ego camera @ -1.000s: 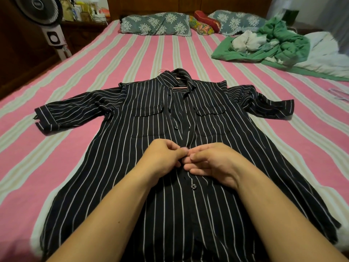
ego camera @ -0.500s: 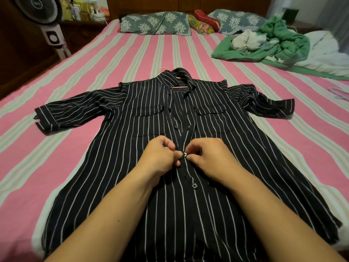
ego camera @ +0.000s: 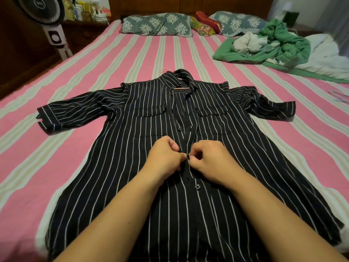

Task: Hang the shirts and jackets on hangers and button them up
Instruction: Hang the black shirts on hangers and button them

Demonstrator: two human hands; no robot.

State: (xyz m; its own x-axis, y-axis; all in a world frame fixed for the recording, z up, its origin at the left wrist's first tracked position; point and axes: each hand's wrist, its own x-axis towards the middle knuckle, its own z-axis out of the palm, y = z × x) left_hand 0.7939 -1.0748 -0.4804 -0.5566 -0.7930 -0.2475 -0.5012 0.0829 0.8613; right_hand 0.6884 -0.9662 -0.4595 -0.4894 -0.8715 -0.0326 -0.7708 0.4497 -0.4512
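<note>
A black shirt with thin white stripes (ego camera: 132, 148) lies flat, front up, on the bed, sleeves spread. A pink hanger (ego camera: 181, 88) shows inside its collar. My left hand (ego camera: 164, 157) and my right hand (ego camera: 211, 159) meet at the shirt's placket, each pinching the fabric edge around a small button (ego camera: 188, 157) between their fingertips. One fastened button (ego camera: 197, 186) sits below my hands. Above them the placket gapes open, with an unfastened button (ego camera: 179, 128) on its left edge.
The bed has a pink and pale striped sheet (ego camera: 56, 140). Pillows (ego camera: 156, 25) line the headboard. A heap of green and white clothes (ego camera: 268, 46) lies at the far right. A standing fan (ego camera: 47, 17) is beside the bed at the far left.
Both hands shifted slightly up the placket; my fingers curled tighter and the button now shows between the fingertips.
</note>
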